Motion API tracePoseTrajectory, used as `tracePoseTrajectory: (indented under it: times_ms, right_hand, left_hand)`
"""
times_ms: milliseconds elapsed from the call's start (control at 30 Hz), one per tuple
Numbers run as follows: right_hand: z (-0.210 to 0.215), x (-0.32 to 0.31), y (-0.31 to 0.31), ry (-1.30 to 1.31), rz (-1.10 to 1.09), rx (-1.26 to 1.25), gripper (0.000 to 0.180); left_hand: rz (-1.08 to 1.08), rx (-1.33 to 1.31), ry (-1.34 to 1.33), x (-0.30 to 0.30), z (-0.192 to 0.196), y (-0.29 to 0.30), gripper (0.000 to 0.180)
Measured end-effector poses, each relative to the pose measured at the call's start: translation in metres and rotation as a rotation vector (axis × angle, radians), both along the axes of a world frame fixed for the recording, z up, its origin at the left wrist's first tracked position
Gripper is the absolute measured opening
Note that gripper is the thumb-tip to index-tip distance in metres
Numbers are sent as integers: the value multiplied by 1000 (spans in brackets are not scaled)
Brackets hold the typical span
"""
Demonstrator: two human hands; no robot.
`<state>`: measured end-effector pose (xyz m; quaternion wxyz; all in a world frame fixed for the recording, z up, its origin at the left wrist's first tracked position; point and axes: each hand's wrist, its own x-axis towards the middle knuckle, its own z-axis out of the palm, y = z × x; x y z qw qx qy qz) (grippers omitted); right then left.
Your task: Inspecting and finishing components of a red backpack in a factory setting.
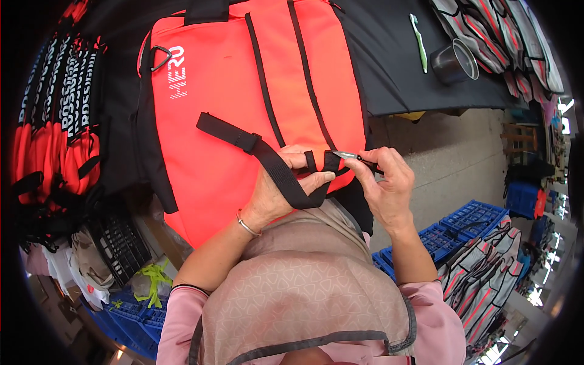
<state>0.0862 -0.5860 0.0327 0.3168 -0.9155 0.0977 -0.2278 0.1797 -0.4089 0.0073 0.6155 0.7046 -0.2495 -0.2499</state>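
A bright red-orange bag (222, 79) with black trim lies on the dark table before me. My left hand (277, 188) pinches the bag's lower edge near a black strap end, its thumb and fingers pressed on the fabric. A black webbing strap (280, 173) with a slider buckle (248, 142) loops over that hand. Between the thumb and fingers of my right hand (389, 182) are small thread snips (348, 156); their pointed metal tip touches or nearly touches the black trim beside my left fingers. Part of the snips' handle is hidden in my grip.
A toothbrush (420, 45) and a dark metal cup (453, 62) lie at the table's right. Grey bag pieces (486, 36) are stacked behind them. Several red-black straps (67, 121) hang at left. Blue crates (474, 219) stand at right, and a black crate (121, 240) at lower left.
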Motion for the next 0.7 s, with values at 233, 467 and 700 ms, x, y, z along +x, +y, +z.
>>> tracePoseTrajectory:
  times_ms: [233,467,700]
  right_hand:
    - [2,1,-1,7,6,-29,23]
    - [4,-4,-3,28,-79,256,26]
    - [0,-5,-2,-16,46,-7,25]
  left_hand:
    - [-36,-43,20,3,-4,1,25]
    - [-23,-69,56,2,-7,3,25]
    - [-50,-19,15,1,-4,3,26]
